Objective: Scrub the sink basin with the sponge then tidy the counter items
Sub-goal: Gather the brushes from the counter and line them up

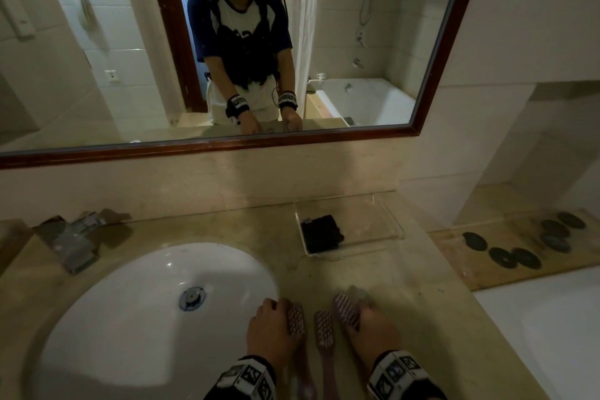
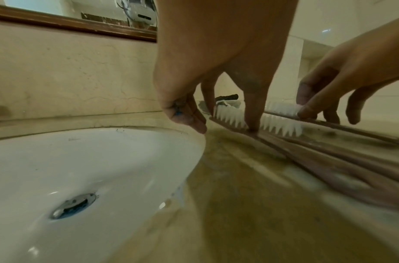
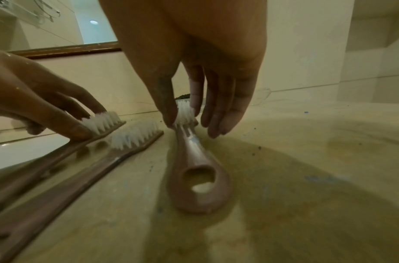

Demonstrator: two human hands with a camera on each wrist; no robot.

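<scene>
The tidying step is in hand — just right of the sink basin on the counter, the left hand and right hand each pinch a brush head, the left brush, the right brush, a middle brush untouched between them — next, line them up parallel; no sponge visible

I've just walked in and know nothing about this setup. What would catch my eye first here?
Probably the three pink brushes with white bristles lying side by side on the beige counter, right of the white sink. The left hand pinches the head of the left brush, the right hand that of the right brush; the middle brush lies untouched. Behind, a big wood-framed mirror reflects the person.
</scene>
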